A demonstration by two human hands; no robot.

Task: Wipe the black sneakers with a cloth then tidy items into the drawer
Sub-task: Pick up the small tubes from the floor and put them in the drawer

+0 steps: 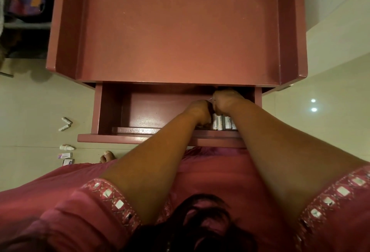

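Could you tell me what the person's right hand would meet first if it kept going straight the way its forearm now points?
Most likely the back of the open drawer, in the dark gap under the table top. The right hand already reaches deep into that far right corner, though depth there is unclear.

One head-worn camera looks steeply down, close above both arms. It faces the open reddish-brown wooden drawer (140,111).

A drawer (112,109) stands pulled out below the cabinet top (180,31), both hands inside at its right end (left hand (200,111) beside right hand (225,99)) over upright small boxes (223,122). Small tubes (65,124) and cartons (67,158) lie on the floor (30,111) left of the drawer.
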